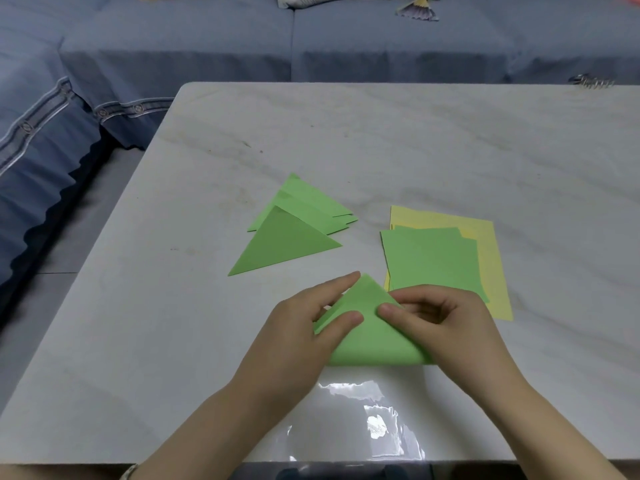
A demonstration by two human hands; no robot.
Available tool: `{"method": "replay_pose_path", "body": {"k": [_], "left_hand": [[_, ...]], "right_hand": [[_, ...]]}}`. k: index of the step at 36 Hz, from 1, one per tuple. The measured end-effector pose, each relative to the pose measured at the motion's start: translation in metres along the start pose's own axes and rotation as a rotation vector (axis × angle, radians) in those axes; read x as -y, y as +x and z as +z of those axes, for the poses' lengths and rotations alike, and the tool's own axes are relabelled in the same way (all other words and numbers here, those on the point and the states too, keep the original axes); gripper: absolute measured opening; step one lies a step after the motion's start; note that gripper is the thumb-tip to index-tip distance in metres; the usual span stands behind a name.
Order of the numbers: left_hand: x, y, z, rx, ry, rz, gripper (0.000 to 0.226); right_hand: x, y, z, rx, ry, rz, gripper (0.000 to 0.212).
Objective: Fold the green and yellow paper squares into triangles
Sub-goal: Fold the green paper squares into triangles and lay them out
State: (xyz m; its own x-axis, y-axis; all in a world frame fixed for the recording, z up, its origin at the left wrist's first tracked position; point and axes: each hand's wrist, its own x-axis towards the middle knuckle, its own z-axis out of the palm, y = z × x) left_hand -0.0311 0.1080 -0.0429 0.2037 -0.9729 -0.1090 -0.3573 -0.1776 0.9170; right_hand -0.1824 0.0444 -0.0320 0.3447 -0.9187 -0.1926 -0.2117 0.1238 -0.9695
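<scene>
Starting left, at eleven o'clock from the work: finished green paper triangles (284, 247) lie overlapped on the white marble-patterned table (450, 150), parked clear of the folding spot. My left hand (304, 327) lies with straight fingers along the slanted edge and its thumb on top, pinning the layers so they can't slip. The green paper sheet (370, 334) sits at six o'clock, doubled over, apex pointing away. My right hand (443, 323) curls round the right edge, thumb pinching, probably lining up the corners before creasing. At one o'clock wait unfolded green paper squares (433, 261) atop pale yellow paper squares (485, 258), within reach.
</scene>
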Motion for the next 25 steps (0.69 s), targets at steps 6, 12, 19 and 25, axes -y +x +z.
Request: {"method": "replay_pose_path", "body": {"k": [6,12,19,25], "left_hand": [[0.003,0.001,0.001,0.005,-0.064,-0.030,0.041],[0.002,0.002,0.003,-0.033,-0.131,-0.046,0.044],[-0.004,0.001,0.007,-0.098,-0.156,-0.044,0.035],[-0.005,0.000,0.008,-0.075,-0.160,-0.047,0.032]], "right_hand": [[0.006,-0.001,-0.002,0.015,-0.054,-0.016,0.026],[0.003,0.000,-0.003,0.009,-0.107,-0.017,0.018],[-0.001,0.001,-0.004,-0.016,-0.176,-0.025,0.015],[-0.005,0.002,-0.006,-0.030,-0.204,-0.038,0.019]]}}
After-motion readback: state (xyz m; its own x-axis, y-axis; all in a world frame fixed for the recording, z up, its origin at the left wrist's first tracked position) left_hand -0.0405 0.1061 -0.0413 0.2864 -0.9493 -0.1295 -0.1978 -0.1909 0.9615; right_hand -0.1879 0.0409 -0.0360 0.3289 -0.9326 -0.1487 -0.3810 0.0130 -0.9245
